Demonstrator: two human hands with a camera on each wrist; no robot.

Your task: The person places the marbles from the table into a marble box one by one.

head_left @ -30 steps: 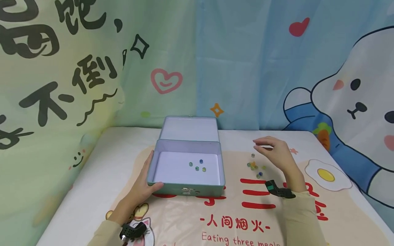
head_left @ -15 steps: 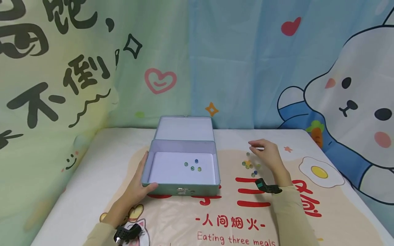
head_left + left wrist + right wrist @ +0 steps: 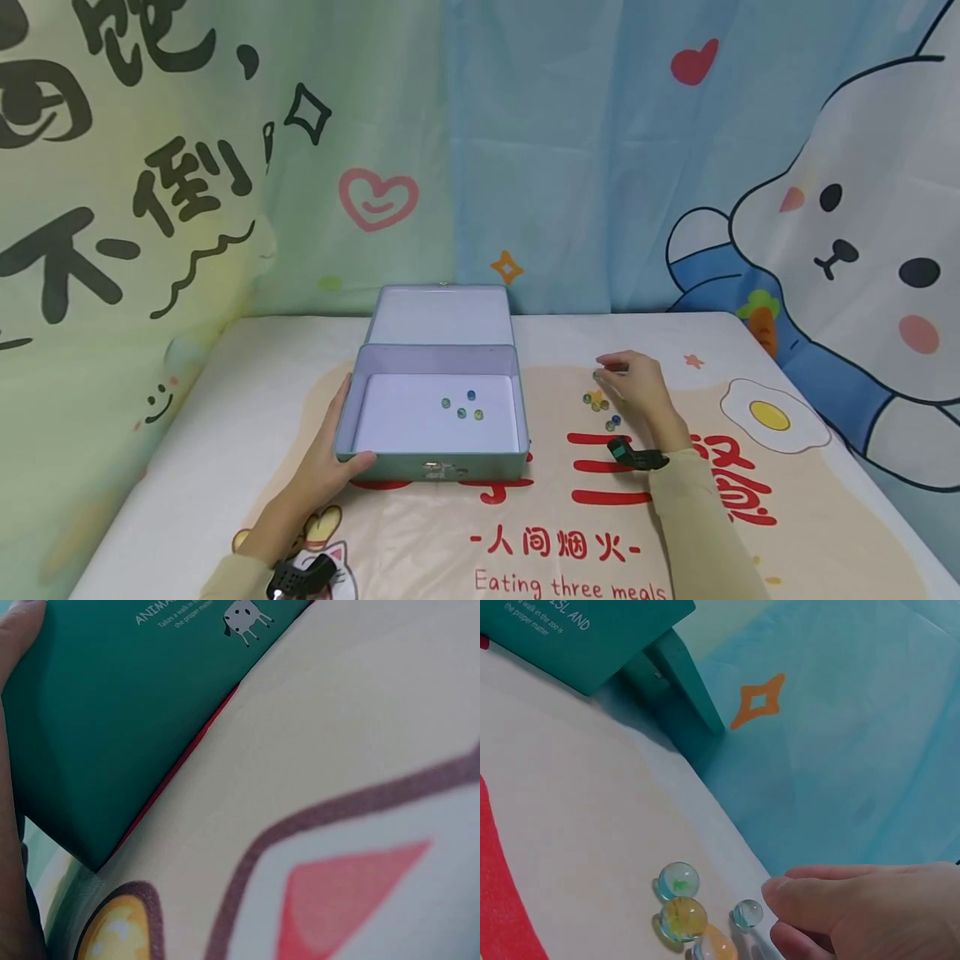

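Gripping the mid-frame box [image 3: 480,467] with our left hand [image 3: 327,454], we held our right hand [image 3: 641,388], fingers apart, beside a marble [image 3: 748,915].

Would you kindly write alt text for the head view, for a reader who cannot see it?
A person's right hand is beside loose marbles on a printed tablecloth, thumb and forefinger close to one. The left hand holds the left side of an open green box with four more marbles inside.
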